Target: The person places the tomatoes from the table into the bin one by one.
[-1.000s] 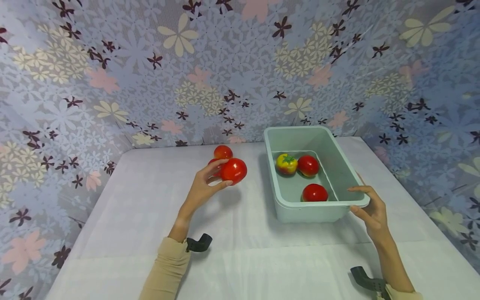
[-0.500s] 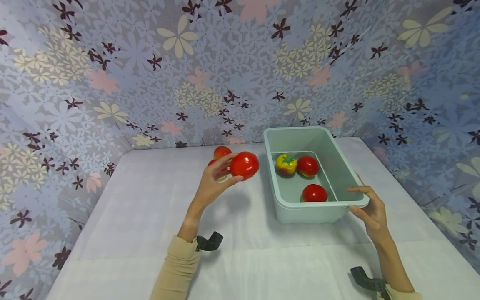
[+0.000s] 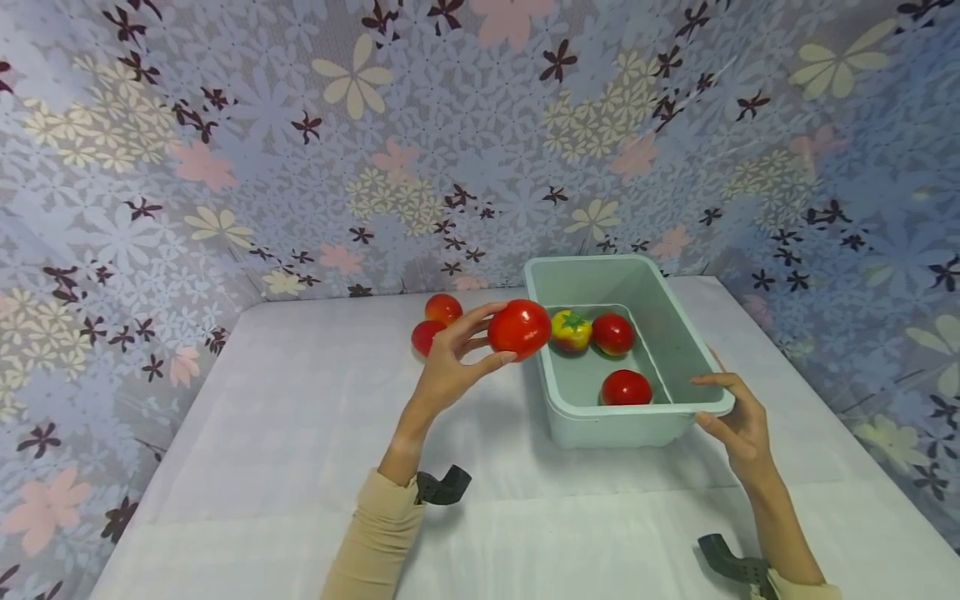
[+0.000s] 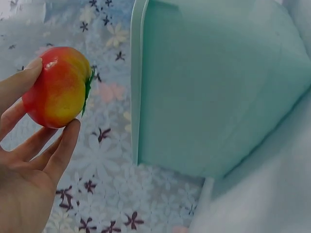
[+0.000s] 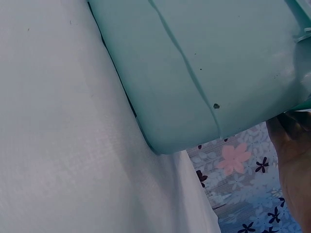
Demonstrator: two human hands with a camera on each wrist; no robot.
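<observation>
My left hand (image 3: 450, 367) pinches a red tomato (image 3: 519, 330) between thumb and fingers, raised above the table beside the left rim of a pale green bin (image 3: 615, 425). In the left wrist view the tomato (image 4: 58, 87) shows a yellow patch and a green leafy top, with the bin wall (image 4: 214, 92) to its right. At the bin's near right corner my right hand (image 3: 738, 425) grips the rim, thumb outside and fingers over the edge. Inside the bin lie a yellow-red tomato (image 3: 572, 331) and two red tomatoes, one behind (image 3: 612, 334) and one nearer (image 3: 626, 387).
Two more red tomatoes, one farther (image 3: 443, 309) and one nearer (image 3: 426, 337), lie on the white-covered table (image 3: 300, 433) behind my left hand. A flowered covering (image 3: 450, 150) rises behind the table and along its sides.
My left hand has carried the tomato rightward and slightly up, from near the loose tomatoes to the bin's left rim. The right hand keeps its grip on the bin.
</observation>
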